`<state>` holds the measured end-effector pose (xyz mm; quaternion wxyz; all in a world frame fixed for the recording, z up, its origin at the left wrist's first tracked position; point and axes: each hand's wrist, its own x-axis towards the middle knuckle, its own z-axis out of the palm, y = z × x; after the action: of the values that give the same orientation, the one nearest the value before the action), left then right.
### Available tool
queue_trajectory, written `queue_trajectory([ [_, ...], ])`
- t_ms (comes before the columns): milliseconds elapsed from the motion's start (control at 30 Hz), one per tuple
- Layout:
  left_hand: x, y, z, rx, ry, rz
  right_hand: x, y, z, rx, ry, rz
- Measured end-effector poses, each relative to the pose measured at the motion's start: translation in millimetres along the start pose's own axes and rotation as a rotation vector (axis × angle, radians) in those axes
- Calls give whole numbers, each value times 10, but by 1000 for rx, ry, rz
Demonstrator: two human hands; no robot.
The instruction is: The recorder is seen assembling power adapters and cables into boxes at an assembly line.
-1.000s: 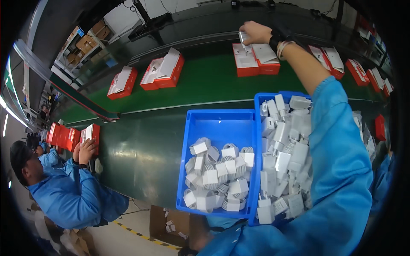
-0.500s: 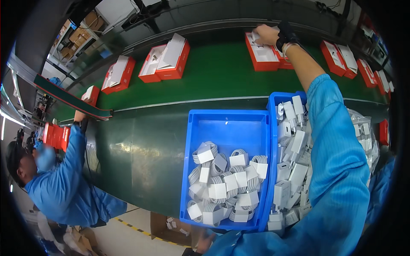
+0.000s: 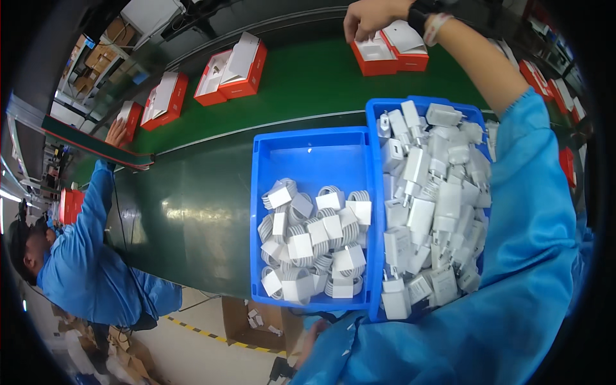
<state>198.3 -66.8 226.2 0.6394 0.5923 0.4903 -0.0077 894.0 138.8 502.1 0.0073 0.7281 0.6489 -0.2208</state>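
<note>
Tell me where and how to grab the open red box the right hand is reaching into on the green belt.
Probably grip the red box by its two outer long walls, with the fingers coming down from above. Its white lid stands open at the right, and the right hand covers the far end, so the near, bare red edge looks the freest part to pinch. The belt around it leaves room on the near side.

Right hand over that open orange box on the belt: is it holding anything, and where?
Cannot tell. The right hand rests fingers-down on the open orange box; anything under its fingers is hidden.
</note>
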Motion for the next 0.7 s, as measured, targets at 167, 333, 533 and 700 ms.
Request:
queue_trajectory([
  [167, -4, -16, 54, -214, -43, 110, -1002, -987, 348, -121, -238, -142],
  [333, 157, 400, 104, -254, -115, -185, -1314, -1475, 927, 48, 84, -477],
  [533, 345, 190, 174, -203, 7, -55, -1057, -2230, 1167, -199, -451, -294],
  [700, 74, -15, -136, 198, -132, -34, -940, -2237, 1208, -313, -418, -298],
])
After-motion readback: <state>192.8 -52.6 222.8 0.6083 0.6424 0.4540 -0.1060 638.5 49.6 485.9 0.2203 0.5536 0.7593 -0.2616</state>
